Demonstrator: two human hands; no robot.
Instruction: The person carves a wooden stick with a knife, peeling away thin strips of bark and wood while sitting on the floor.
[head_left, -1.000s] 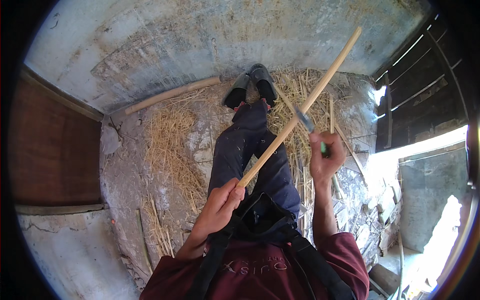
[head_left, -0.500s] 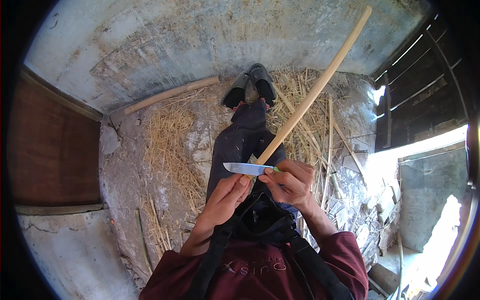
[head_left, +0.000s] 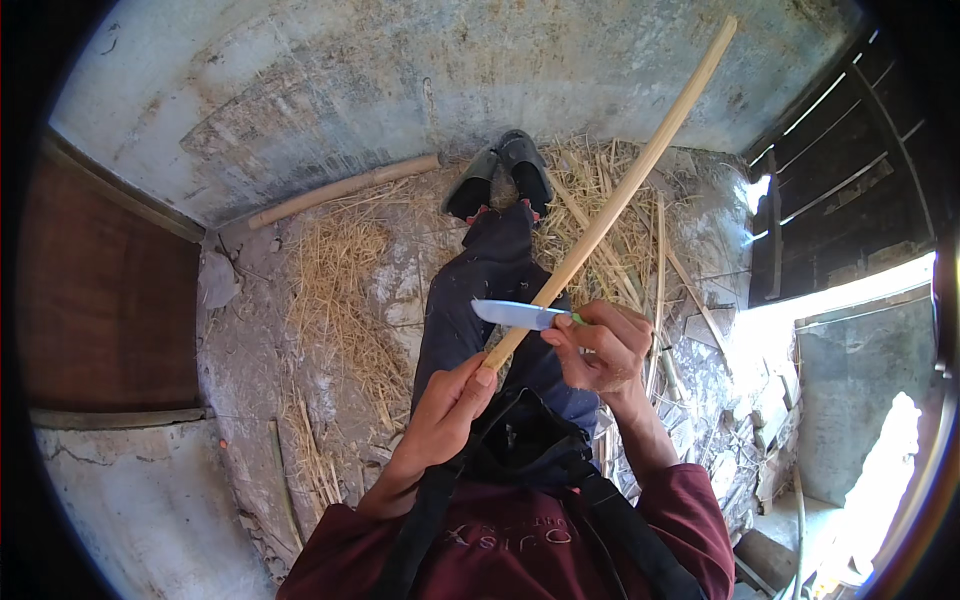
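Note:
A long pale wooden pole (head_left: pixel 628 192), likely bamboo or peeled wood, slants from my lap up to the far right. My left hand (head_left: pixel 452 408) is closed round its near end, thumb on top. My right hand (head_left: pixel 608 348) grips a knife (head_left: pixel 518 314) by a green handle that the fingers mostly cover. The blade points left and lies across the pole, a short way beyond my left hand. Whether the edge touches the wood, I cannot tell. Beneath the pole are my outstretched legs in dark trousers (head_left: pixel 480 285).
Straw (head_left: pixel 345 275) and thin strips (head_left: pixel 660 290) litter the floor on both sides of my legs. A thick round pole (head_left: pixel 345 190) lies along the far wall (head_left: pixel 330 100). A brown panel (head_left: pixel 115 290) stands at the left, dark slats (head_left: pixel 840 180) at the right. A black bag (head_left: pixel 525 425) rests at my waist.
My right hand and the knife have moved right and slightly away from me, along the pole. The left hand still grips the near end, slightly lower, and the pole has shifted slightly.

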